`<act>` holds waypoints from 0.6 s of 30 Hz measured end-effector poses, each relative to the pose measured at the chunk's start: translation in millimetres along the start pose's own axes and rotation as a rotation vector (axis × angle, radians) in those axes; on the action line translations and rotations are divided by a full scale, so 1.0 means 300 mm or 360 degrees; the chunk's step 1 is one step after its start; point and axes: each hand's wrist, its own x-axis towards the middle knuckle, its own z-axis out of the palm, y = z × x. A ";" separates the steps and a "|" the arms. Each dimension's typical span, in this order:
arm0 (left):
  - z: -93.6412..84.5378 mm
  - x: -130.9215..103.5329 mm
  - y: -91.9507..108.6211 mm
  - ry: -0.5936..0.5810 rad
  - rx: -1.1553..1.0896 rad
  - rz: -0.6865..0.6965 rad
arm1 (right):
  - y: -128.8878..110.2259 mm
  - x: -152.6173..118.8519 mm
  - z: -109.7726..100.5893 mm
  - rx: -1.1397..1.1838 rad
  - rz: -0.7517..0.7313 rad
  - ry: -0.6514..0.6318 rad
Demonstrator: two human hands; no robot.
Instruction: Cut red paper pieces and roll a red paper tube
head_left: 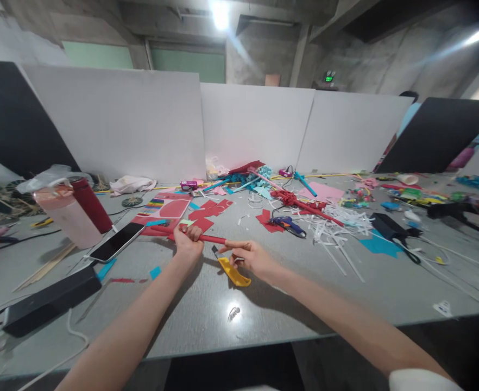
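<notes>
My left hand (189, 243) is closed around a thin red paper-wrapped stick (213, 239), which lies roughly level above the table. My right hand (251, 259) is at the stick's right end, its index finger stretched along the tip. Its other fingers curl over a yellow utility knife (234, 273), whose dark metal end points up and left, below the stick. Just beyond my left hand lie red paper scraps (202, 224) and a printed pink sheet with coloured stripes (170, 208).
To the left are a phone (118, 242), a black power box (54, 300), a pink bottle (67, 217) and a red bottle (90, 203). A blue glue gun (288, 225) lies beside white paper strips (337, 225). White partition boards (259, 127) stand behind. Cables cross the right side.
</notes>
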 end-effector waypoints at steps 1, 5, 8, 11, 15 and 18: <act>-0.001 0.001 0.000 0.0006 -0.0008 0.0002 | -0.006 -0.002 0.001 0.0045 0.0036 0.0001; -0.002 0.003 0.001 0.0023 -0.0004 -0.0030 | -0.016 -0.004 0.004 0.0103 0.0082 -0.0004; 0.000 0.004 0.002 -0.0030 0.0058 -0.0039 | -0.004 -0.003 0.004 -0.0016 -0.0002 -0.0008; 0.005 0.000 0.004 -0.0080 0.0105 -0.0020 | 0.006 -0.015 -0.003 -0.0327 -0.0283 0.0113; 0.023 -0.015 0.012 -0.0072 0.0091 0.0023 | -0.005 -0.045 -0.018 -0.0944 -0.0876 0.0316; 0.040 -0.041 0.005 -0.0134 0.0128 -0.0002 | -0.012 -0.044 -0.024 -0.1136 -0.0881 0.0376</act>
